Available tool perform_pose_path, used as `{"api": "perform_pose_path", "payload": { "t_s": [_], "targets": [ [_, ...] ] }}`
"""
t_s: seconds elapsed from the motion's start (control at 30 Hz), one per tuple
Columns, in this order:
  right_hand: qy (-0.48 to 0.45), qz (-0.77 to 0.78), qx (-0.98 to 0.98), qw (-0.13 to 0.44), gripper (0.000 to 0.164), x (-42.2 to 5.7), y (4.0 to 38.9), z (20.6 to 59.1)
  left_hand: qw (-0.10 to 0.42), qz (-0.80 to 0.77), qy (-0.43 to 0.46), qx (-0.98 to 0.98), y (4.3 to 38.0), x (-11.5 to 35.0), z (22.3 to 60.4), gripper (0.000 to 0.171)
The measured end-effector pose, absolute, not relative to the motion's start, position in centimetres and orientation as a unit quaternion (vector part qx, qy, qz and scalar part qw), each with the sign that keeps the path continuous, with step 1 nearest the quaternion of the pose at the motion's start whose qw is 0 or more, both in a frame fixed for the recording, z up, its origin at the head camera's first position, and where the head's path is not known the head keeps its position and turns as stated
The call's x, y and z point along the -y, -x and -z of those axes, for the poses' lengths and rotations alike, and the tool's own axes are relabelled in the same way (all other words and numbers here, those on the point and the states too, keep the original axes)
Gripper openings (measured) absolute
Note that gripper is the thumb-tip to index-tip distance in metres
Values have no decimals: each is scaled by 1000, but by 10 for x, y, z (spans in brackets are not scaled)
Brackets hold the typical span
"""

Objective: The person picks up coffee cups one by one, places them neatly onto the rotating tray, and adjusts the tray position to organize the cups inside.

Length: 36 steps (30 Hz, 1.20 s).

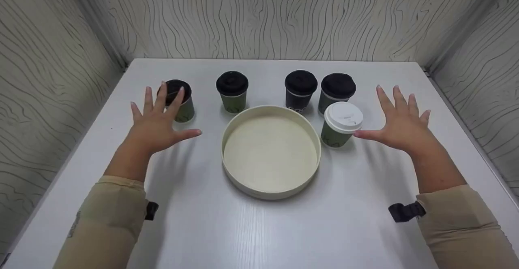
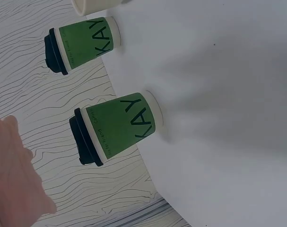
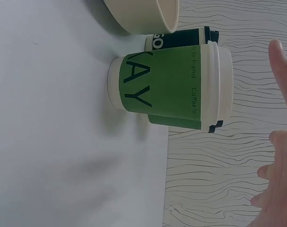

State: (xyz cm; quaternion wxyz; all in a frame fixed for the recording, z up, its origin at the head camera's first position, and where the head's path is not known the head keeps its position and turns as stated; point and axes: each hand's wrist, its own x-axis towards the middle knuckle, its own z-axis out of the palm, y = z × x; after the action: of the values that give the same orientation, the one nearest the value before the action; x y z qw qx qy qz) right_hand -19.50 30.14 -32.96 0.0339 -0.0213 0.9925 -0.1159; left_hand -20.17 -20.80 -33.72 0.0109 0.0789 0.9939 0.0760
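My left hand point(image 1: 153, 130), fingers spread, hovers over the left side of the table and overlaps a green paper coffee cup point(image 1: 185, 112) with a black lid. In the left wrist view that green cup point(image 2: 124, 124) stands upright, apart from the hand. On the right, my right hand point(image 1: 401, 128) is spread wide too, its thumb tip overlapping the edge of a white-lidded green cup point(image 1: 335, 135). Both hands hold nothing. Between them lies a round cream tray point(image 1: 271, 151) with a low rim and nothing in it.
Behind the tray stand another black-lidded green cup point(image 1: 234, 101), a dark cup point(image 1: 298, 99) with a black lid, and a further black-lidded cup point(image 1: 329, 99) partly hidden by the white-lidded one. Wood-patterned panels point(image 1: 267, 18) enclose the white table point(image 1: 259, 232) at back and sides.
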Motion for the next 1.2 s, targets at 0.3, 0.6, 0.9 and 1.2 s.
{"api": "perform_pose_path", "payload": {
  "t_s": [0.3,0.6,0.9,1.2],
  "targets": [
    [30,135,-990,29,122,-304,194,331,-18,-155,-107,-982,201,205,342,103],
    [53,177,-983,20,117,-305,196,335,-12,-279,-109,-954,200,203,351,93],
    [65,222,-973,12,112,-309,199,344,16,-378,-80,-922,203,199,359,87],
    [87,305,-948,10,104,-320,202,358,47,-448,-72,-890,204,195,367,81]
  ]
}}
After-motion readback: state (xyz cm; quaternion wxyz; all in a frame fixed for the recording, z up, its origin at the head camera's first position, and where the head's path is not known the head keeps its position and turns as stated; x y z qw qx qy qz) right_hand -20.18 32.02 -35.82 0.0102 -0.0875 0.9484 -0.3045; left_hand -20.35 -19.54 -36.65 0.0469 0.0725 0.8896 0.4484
